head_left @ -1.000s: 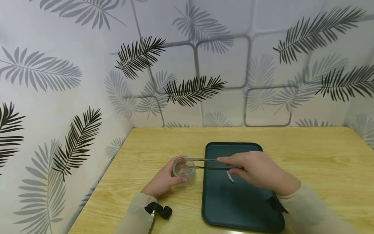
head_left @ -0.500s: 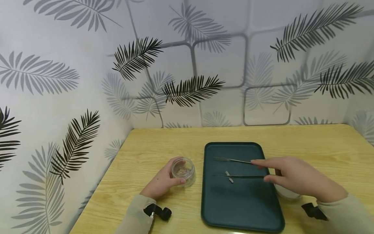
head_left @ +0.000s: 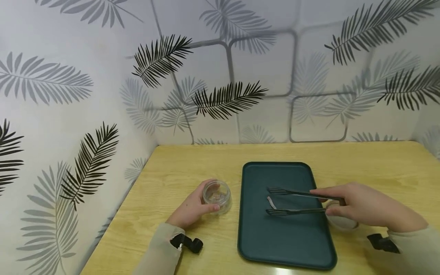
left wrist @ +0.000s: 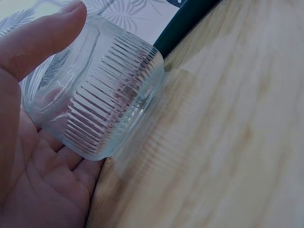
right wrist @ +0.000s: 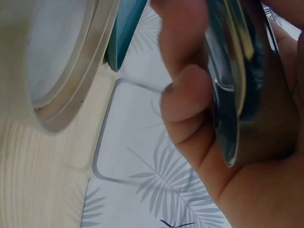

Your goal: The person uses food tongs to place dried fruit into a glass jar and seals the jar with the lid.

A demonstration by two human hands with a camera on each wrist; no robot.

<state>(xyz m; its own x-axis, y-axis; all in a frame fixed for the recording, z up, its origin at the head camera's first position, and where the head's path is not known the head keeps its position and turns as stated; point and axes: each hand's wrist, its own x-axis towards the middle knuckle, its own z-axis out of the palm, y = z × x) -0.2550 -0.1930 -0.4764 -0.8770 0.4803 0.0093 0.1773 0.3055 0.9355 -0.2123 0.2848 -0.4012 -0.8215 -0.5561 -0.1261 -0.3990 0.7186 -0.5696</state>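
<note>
A ribbed clear glass jar (head_left: 217,194) stands on the table with a little pinkish-brown matter at its bottom. My left hand (head_left: 192,206) grips it from the left; in the left wrist view the thumb (left wrist: 52,35) lies over the jar's side near its mouth. Metal tongs (head_left: 297,211) are held in my right hand (head_left: 369,206), their two arms spread apart over the tray. Between the tong arms, on the dark green tray (head_left: 282,244), lies a small pale curved strip (head_left: 271,202). The right wrist view shows the tongs' bent end (right wrist: 266,142) against the palm.
A round whitish dish or lid (head_left: 343,224) sits right of the tray, partly under my right hand. The wooden table (head_left: 199,160) meets a leaf-patterned wall (head_left: 261,76) at the back and left.
The tongs have left the jar's mouth and moved right to over the tray, swinging so their toothed tips show wider. My left hand and the jar have stayed put.
</note>
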